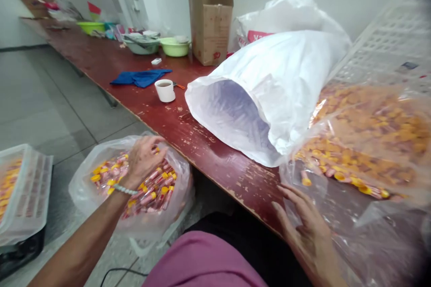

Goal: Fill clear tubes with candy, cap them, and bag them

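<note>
My left hand (143, 159), with a beaded bracelet on its wrist, is over a clear plastic bag (84, 188) beside the table. Inside the bag lie many small red-and-clear tubes with yellow caps (148, 197). The hand's fingers look stretched out across the tubes, slightly blurred, with nothing visible held. At the table's front edge my right hand (308, 233) has its fingers apart, by the edge of another clear plastic bag (377, 224). Yellow-capped tubes (363, 152) are heaped in that bag. Between the hands, farther back, a white sack (283, 76) lies open, showing clear tubes inside.
On the red table (205, 143) stand a white cup (165, 91), a blue cloth (141, 78), a cardboard box (215, 31) and green basins (175, 48). A white plastic crate (33, 193) holding yellow-capped tubes is at the left. A cable (124, 270) runs along the floor.
</note>
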`<state>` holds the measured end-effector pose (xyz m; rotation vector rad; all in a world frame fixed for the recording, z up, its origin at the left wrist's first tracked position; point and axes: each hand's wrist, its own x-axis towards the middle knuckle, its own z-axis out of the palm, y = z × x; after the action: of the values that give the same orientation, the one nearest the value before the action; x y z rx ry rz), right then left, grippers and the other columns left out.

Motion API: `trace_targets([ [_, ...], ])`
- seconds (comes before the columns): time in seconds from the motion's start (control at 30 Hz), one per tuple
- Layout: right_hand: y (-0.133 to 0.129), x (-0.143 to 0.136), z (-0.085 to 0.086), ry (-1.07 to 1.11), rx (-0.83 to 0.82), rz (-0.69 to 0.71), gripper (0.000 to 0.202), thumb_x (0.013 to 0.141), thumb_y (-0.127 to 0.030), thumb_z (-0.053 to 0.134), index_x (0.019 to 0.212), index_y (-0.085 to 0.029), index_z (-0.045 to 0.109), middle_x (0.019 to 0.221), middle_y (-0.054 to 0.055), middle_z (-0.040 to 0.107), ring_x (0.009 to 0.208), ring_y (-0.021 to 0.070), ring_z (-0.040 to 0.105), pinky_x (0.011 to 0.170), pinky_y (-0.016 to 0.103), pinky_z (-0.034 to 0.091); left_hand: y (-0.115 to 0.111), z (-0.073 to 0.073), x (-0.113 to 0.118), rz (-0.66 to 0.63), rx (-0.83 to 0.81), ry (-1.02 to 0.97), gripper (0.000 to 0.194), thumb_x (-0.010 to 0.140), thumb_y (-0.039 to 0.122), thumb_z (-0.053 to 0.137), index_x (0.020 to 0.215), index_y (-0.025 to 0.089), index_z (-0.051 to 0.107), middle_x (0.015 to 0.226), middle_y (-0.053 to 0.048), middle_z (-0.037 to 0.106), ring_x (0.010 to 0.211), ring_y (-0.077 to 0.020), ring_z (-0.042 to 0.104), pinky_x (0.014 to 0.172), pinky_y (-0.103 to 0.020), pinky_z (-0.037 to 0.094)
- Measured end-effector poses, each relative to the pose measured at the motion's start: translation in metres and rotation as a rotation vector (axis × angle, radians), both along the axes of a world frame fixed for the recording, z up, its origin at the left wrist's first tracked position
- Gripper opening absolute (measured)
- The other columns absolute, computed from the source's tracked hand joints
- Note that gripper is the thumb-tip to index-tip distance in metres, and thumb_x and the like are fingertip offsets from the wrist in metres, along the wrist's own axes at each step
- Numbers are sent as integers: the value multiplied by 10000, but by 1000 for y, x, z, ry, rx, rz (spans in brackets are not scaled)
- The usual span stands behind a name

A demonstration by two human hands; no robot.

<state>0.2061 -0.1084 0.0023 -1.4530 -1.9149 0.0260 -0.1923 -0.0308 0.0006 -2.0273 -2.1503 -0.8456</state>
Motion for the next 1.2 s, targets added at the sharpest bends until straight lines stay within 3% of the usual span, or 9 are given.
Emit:
trace_targets([
  [0.13,4,-9,-6,-25,34,30,281,873,-297,517,1136,-209,560,1109,98,623,1018,227,610,859,408,523,59,16,83,-255,0,54,240,832,248,457,1002,176,609,1011,-68,631,981,-212,539,901,-331,407],
  [0.27,4,-16,-9,-33,43,43,248,868,-267,526,1106,-218,575,1050,92,655,965,229,639,800,404,555,124,17,146,-304,-164,151,369,807,178,458,1163,140,546,1162,-123,568,1123,-250,462,966,-353,369],
  [0.43,-4,-12,-16,-25,37,0,237,861,-244,532,1091,-214,580,997,94,680,892,231,672,735,392,581,180,2,177,-256,-288,166,382,711,197,551,1073,80,584,1124,-204,559,1103,-337,473,897,-436,397],
  [0.57,-7,-9,-19,-12,21,2,230,853,-230,541,1078,-212,586,985,86,686,875,230,678,723,380,582,194,-3,180,-229,-353,174,382,681,174,551,1049,79,591,1115,-210,568,1103,-341,496,898,-433,393],
  [0.73,-5,-14,-15,40,40,-4,261,853,-205,535,1112,-197,566,1019,91,669,920,223,658,759,366,565,164,10,167,-305,-350,169,377,752,167,458,1121,143,531,1088,-139,587,1004,-269,566,860,-390,434],
  [0.83,3,-25,-4,30,104,-40,414,848,-162,518,1259,-157,466,1167,138,604,1079,237,583,883,398,511,119,15,166,-428,-285,171,407,782,164,412,1185,171,467,1144,-106,555,1024,-229,551,911,-348,422],
  [0.97,24,-53,8,-172,145,-58,544,830,-97,455,1365,-119,359,1347,188,480,1225,308,453,959,507,411,46,15,179,-745,-167,146,394,776,170,424,1170,172,442,1130,-121,546,1070,-261,513,958,-398,396],
  [1.1,37,-70,1,-261,-114,-124,416,811,-73,444,1219,-98,525,1054,196,650,956,311,601,793,476,479,-5,14,194,-865,-251,-141,463,717,103,453,1164,182,365,1072,-113,545,997,-240,545,892,-395,440],
  [1.2,33,-65,-5,3,-285,-37,248,824,-109,454,1012,-143,613,912,133,660,833,243,618,737,381,494,-14,13,195,-893,-411,-487,548,699,92,502,1199,197,305,950,-50,551,808,-172,571,759,-327,482],
])
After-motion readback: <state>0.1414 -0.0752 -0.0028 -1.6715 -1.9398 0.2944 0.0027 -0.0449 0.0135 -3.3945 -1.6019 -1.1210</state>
